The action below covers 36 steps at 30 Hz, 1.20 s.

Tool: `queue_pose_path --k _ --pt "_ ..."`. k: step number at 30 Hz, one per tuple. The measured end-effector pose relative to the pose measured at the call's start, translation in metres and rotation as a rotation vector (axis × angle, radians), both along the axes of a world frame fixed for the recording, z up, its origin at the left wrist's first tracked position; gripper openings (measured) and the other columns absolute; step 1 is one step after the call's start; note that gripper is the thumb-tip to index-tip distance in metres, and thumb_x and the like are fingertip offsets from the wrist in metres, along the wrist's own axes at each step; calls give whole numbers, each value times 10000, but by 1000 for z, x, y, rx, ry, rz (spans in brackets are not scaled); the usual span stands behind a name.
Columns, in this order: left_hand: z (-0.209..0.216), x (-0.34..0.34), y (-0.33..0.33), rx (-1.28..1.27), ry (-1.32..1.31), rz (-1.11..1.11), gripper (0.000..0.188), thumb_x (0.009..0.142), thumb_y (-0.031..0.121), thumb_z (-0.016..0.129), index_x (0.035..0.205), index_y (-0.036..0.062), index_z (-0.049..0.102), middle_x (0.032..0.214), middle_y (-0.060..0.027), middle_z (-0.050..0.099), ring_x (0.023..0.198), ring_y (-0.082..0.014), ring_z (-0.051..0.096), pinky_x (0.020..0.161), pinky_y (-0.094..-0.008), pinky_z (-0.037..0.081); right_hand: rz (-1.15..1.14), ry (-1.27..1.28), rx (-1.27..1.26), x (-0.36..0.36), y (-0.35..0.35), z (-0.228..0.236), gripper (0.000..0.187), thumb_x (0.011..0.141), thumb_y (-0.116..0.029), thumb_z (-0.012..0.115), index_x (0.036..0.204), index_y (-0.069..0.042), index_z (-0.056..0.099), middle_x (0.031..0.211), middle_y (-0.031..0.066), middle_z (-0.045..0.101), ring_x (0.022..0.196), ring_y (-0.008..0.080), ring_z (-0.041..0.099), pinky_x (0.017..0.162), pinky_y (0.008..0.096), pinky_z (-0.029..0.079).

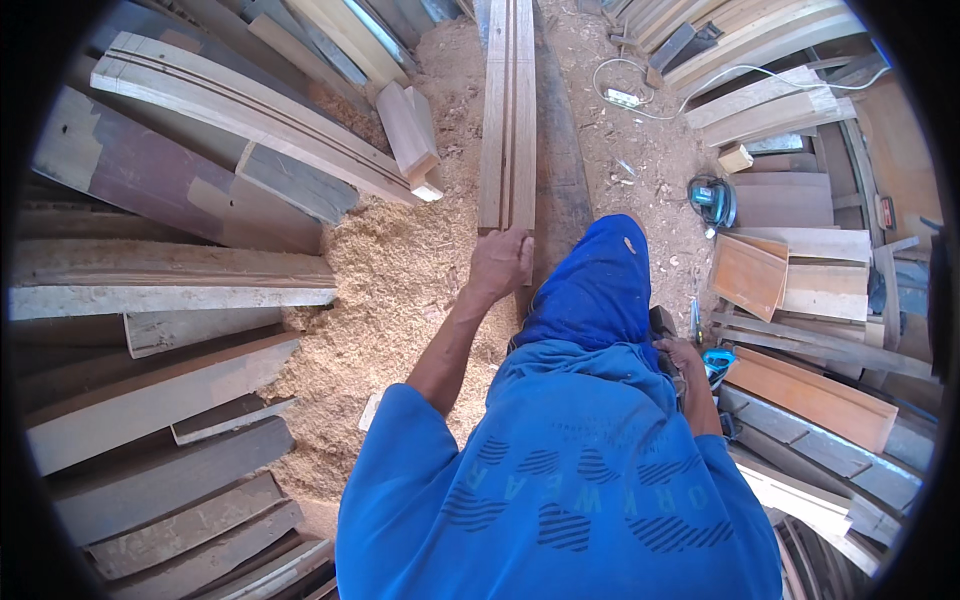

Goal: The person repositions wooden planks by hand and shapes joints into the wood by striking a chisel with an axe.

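A long pale wooden beam (492, 120) with dark grooves along its length stretches away in front of me. My left hand (500, 264) is closed over its near end, fingers curled at the edge. Under and beside the beam runs a dark, worn plank (562, 170). My right hand (680, 358) is low beside my blue-clad thigh, its fingers curled at a dark object (661, 322). My leg and shirt hide most of that object, so I cannot tell its kind.
Sawdust (375, 270) is heaped on the left floor. Stacked boards (170, 285) line the left, with another grooved beam (250, 115). On the right lie a teal power tool (711, 202), a white power strip (622, 98) with its cord, a cyan-and-black object (717, 365) and more boards (815, 400).
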<state>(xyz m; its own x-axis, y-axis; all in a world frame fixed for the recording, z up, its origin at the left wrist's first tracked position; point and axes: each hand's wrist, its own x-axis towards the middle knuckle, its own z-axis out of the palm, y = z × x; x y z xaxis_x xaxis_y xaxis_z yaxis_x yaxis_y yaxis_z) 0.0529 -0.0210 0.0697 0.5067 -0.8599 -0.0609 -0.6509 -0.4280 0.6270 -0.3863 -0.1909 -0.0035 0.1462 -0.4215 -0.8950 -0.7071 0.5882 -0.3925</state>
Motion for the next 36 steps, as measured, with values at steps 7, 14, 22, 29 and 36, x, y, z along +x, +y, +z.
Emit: queue_pose_path --k 7,14,22,29,36 --pt "-18 -2 22 -178 -138 -130 138 893 221 639 931 89 647 894 -126 604 915 -330 565 857 -438 461 73 22 -62 10 0 15 431 770 -221 771 1141 -26 671 899 68 689 685 168 648 638 320 538" --pt "-21 18 43 -98 -275 -49 195 836 286 705 894 101 726 926 -151 593 888 -351 565 802 -469 473 13 -8 -30 3 0 2 415 771 -231 774 1103 2 685 904 87 699 726 193 660 674 334 540" --pt "-17 25 54 74 -338 251 255 829 309 729 913 69 704 941 -183 612 910 -377 573 829 -488 459 -18 7 14 8 0 12 377 768 -239 780 1044 6 703 870 90 703 678 197 656 636 347 536" --pt "-20 -26 53 12 -340 219 667 779 348 747 1250 -65 518 1323 -298 450 1207 -448 433 1016 -565 334 -49 -21 60 3 -3 -4 359 764 -206 777 1056 -20 683 844 73 688 631 188 651 582 329 545" --pt "-3 -31 47 78 -226 103 536 763 334 742 1236 119 609 1441 -351 330 1363 -502 268 1102 -639 196 -65 -31 80 4 -5 -1 366 758 -197 769 1078 -41 681 845 61 683 636 176 651 586 317 542"
